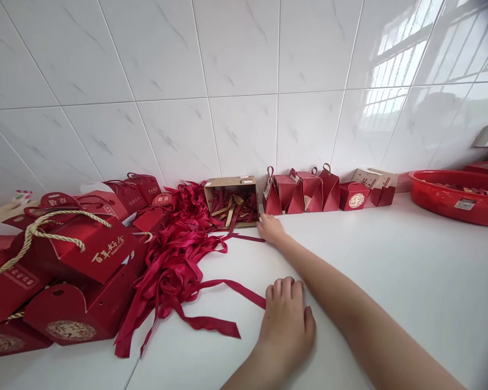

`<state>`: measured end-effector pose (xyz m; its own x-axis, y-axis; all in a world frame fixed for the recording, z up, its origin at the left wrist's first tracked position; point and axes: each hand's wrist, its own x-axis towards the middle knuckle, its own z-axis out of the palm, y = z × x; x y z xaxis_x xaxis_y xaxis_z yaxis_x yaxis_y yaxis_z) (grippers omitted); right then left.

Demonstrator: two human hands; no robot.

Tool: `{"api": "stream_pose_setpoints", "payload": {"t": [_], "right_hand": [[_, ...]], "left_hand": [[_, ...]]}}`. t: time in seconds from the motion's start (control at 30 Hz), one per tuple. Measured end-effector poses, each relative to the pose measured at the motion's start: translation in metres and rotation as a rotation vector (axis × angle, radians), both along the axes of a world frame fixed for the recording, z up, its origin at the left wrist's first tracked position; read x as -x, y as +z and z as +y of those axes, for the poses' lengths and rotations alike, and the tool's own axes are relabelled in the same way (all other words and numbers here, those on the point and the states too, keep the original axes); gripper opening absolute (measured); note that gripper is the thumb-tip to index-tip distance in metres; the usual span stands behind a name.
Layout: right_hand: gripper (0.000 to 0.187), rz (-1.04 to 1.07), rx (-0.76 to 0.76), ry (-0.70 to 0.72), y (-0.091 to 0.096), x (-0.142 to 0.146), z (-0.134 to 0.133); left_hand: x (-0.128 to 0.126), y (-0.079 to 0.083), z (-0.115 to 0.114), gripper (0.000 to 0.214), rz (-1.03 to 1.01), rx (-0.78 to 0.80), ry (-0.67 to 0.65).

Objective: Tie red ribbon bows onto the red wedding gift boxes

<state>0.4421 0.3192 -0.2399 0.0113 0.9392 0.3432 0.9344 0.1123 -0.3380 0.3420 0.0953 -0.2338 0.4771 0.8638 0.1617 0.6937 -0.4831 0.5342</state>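
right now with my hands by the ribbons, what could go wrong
The loose ribbon at your left hand runs into the tangled ribbon pile; pulling may drag the heap along. Your right hand is at the cardboard box, close to the small red boxes; a sweep might topple them.

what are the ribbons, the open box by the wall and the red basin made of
Ribbons: woven fabric, probably satin; soft sheen, limp folds.
Open box: brown cardboard, matt; dull bare flaps.
Basin: probably plastic; glossy, even red, moulded rim.
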Motion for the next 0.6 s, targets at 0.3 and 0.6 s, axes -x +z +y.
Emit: {"api": "stream_pose_setpoints", "payload": {"t": [0.3,0.6], "right_hand": [[0.038,0.083,0.107,-0.036,-0.007,0.011,0.026],[0.036,0.153,0.135,-0.052,-0.007,0.008,0.028]], "left_hand": [[0.0,0.003,0.002,0.034,-0.028,0.073,0.022],[0.002,0.004,0.004,0.038,-0.045,0.085,0.013]]}}
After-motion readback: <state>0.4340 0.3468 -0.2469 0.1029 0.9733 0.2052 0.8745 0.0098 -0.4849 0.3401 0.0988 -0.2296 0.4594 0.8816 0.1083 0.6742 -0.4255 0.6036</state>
